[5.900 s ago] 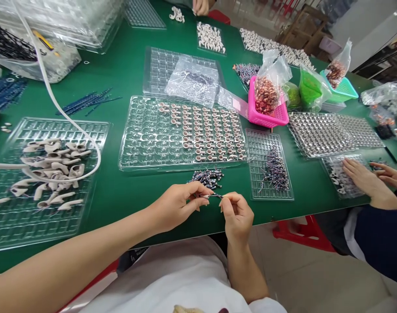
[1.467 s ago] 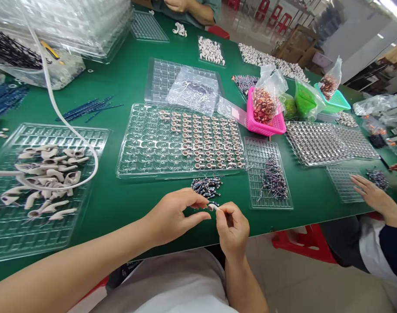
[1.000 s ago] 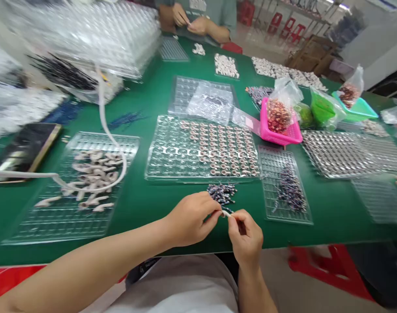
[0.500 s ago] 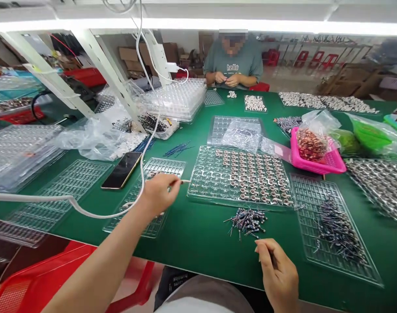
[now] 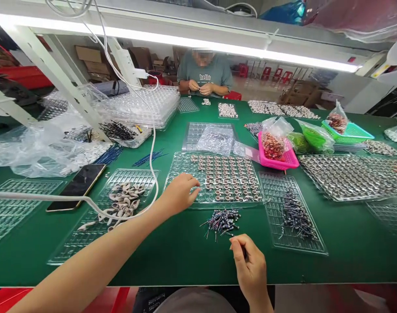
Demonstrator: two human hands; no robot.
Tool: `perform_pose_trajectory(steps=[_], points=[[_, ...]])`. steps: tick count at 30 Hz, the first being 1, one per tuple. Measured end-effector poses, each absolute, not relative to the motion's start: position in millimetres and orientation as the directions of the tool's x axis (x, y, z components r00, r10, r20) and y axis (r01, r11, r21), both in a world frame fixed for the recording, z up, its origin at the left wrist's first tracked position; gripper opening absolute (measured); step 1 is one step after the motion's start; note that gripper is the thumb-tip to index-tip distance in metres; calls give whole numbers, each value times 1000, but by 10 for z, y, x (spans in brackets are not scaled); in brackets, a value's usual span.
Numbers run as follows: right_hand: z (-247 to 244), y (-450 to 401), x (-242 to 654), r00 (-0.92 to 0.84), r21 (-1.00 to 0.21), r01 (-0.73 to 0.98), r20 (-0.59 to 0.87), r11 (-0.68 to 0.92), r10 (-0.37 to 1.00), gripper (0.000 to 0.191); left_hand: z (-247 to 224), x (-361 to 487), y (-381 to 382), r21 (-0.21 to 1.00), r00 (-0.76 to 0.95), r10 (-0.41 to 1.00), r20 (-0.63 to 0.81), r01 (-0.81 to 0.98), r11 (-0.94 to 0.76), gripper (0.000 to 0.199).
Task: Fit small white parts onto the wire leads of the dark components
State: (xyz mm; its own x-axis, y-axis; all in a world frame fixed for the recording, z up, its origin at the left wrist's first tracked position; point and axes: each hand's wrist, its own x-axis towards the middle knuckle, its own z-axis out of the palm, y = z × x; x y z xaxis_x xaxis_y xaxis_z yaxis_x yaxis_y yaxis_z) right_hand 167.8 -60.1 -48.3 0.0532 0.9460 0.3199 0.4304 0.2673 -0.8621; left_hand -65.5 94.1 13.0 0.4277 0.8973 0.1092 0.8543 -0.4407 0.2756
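My left hand [image 5: 182, 193] is over the left part of a clear tray [image 5: 182, 165], thumb and fingertips a little apart, with nothing visible between them. Rows of small ring-shaped pieces [image 5: 229, 178] fill much of that tray. Near the table's front edge, my right hand [image 5: 249, 261] is closed in a pinch; whatever lies in its fingertips is too small to make out. Just beyond it is a pile of thin-leaded dark parts [image 5: 222, 221]. Pale curved pieces [image 5: 125, 202] lie on another clear tray [image 5: 68, 248] to the left, partly behind the white cable.
A white cable [image 5: 154, 143] hangs across the left side, over my left forearm. A phone [image 5: 76, 187] lies at left. At right are a pink basket [image 5: 278, 163], a tray of dark leaded parts [image 5: 296, 213] and a large filled tray [image 5: 358, 174]. A person [image 5: 205, 74] sits opposite.
The view has shifted right. My left hand has moved from the tray's left edge to over the tray, and the small piece in its fingers no longer shows. My right hand stays pinched near the pile.
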Motion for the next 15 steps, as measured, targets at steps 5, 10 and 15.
perform_pose_trajectory(steps=[5, 10, 15], points=[[-481, -594, 1665, 56, -863, 416, 341, 288, 939, 18, 9, -290, 1288, 266, 411, 912, 5, 878, -397, 24], [-487, -605, 1649, 75, -864, 419, 341, 281, 937, 18, -90, -200, 1374, 278, 357, 934, -19, 899, -338, 20], [-537, -624, 1642, 167, -893, 363, 343, 266, 924, 16, 42, -173, 1208, 333, 301, 952, 56, 893, -302, 21]])
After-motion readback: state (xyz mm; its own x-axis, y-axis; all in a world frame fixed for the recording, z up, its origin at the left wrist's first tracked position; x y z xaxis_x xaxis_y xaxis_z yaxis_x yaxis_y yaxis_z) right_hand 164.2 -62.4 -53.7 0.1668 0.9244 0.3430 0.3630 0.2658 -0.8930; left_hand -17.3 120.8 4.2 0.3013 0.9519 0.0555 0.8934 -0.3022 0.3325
